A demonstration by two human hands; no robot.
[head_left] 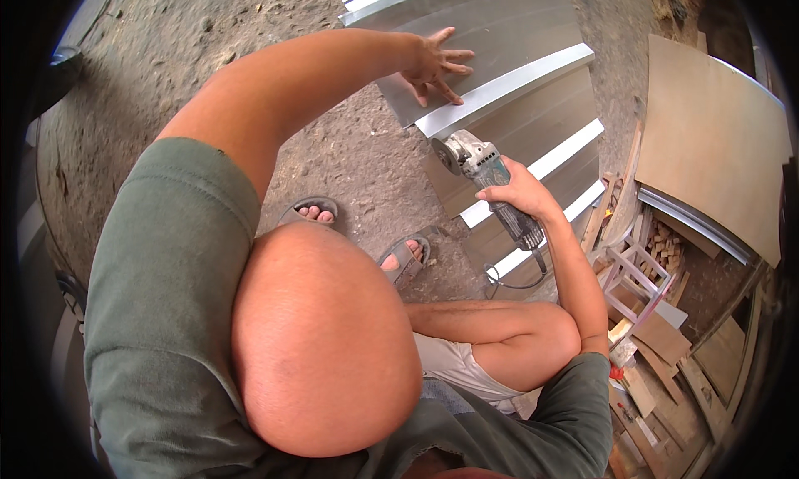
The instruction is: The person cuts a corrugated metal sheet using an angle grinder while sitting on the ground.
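My right hand [524,189] is wrapped round the body of an angle grinder [499,183], whose black cord loops down beside my forearm. Its cutting disc [447,155] sits over the near edge of a ribbed metal sheet [516,129], close to a bright raised rib [508,88]; whether the disc touches the metal I cannot tell. Farther up, my left hand [437,65] lies on the sheet with its fingers spread, one fingertip at that rib.
Rough dirt ground [358,163] lies under my sandalled feet. On the right, a large brown board [712,138] leans above stacked wood, with a small pale frame [637,279] and several offcuts [657,354] below. A dark round object [62,71] stands at the far left.
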